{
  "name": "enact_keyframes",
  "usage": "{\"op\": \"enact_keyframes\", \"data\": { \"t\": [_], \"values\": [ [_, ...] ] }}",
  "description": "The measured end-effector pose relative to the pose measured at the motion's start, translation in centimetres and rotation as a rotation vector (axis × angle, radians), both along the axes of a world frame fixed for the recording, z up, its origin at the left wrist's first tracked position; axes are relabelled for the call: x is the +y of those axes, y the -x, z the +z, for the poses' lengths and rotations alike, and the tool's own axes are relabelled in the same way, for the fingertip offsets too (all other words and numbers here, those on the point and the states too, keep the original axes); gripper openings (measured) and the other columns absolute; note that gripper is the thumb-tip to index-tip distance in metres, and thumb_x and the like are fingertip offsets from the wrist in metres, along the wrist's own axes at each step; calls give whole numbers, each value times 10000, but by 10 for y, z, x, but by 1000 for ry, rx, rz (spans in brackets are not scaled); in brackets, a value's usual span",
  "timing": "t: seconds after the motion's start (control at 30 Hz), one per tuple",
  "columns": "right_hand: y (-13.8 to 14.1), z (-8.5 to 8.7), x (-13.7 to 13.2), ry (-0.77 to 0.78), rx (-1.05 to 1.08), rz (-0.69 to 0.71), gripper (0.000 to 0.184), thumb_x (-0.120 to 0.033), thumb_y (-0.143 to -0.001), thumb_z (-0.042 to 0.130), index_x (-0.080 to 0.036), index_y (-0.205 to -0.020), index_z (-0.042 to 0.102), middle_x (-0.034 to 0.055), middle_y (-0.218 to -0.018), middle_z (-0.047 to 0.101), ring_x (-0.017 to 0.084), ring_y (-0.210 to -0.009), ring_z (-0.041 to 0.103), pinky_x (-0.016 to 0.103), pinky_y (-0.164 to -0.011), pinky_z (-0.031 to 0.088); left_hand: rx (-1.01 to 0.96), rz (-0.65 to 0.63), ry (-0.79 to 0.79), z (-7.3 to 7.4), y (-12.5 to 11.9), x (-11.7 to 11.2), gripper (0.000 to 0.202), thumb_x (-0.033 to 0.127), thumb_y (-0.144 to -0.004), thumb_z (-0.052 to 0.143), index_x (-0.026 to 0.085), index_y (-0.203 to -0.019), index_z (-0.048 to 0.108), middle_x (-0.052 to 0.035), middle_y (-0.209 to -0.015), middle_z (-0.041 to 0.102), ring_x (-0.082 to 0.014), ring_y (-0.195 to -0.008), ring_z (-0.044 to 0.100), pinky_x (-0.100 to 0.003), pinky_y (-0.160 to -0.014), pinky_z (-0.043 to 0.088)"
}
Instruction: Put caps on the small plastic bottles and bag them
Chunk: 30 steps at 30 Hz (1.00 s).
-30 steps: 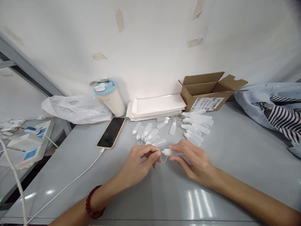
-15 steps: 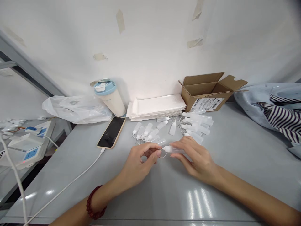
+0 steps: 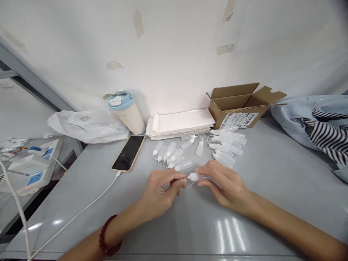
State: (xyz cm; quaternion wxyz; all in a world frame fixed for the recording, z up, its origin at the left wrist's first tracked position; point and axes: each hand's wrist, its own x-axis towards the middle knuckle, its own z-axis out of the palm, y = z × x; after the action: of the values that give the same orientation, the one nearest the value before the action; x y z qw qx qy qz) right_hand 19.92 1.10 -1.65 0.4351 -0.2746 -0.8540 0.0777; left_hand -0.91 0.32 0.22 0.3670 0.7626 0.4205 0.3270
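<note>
And there, the small translucent plastic dropper bottle (image 3: 198,177) dipped slightly lower between the hands, over the grey table (image 3: 272,206)! The left hand's (image 3: 160,192) fingers (image 3: 176,178) pinched its white nozzle, while the right hand's (image 3: 230,185) fingers (image 3: 209,171) closed around its body.

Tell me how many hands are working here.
2: the left hand pinches the nozzle of a small plastic dropper bottle, the right hand holds its body. No others show.
</note>
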Motion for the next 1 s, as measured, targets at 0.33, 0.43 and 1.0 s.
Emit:
{"op": "enact_keyframes", "data": {
  "t": [0.33,0.43,1.0],
  "values": [
    [-4,-6,6,18,-91,32,180,-198,-909,504,-166,-1085,517,54,-791,613,162,-701,545,301,-627,484,161,-58,-2,8,2,5,217,214,-880,486,164,-774,669,-6,-603,609,-121,-568,544,-219,-580,422],
    [-7,-5,16,33,-188,-9,326,-310,-900,528,-147,-1178,481,116,-968,627,216,-878,574,374,-752,505,273,-101,-62,12,7,11,228,216,-881,477,164,-781,675,-12,-630,619,-123,-580,530,-213,-557,393],
    [-16,-16,34,89,-562,-300,299,-335,-926,459,-112,-1103,548,148,-1026,628,283,-1001,528,445,-839,437,827,415,-96,9,30,42,384,317,-866,383,188,-509,438,4,-466,407,-134,-435,362,-257,-491,176]
  ]
}}
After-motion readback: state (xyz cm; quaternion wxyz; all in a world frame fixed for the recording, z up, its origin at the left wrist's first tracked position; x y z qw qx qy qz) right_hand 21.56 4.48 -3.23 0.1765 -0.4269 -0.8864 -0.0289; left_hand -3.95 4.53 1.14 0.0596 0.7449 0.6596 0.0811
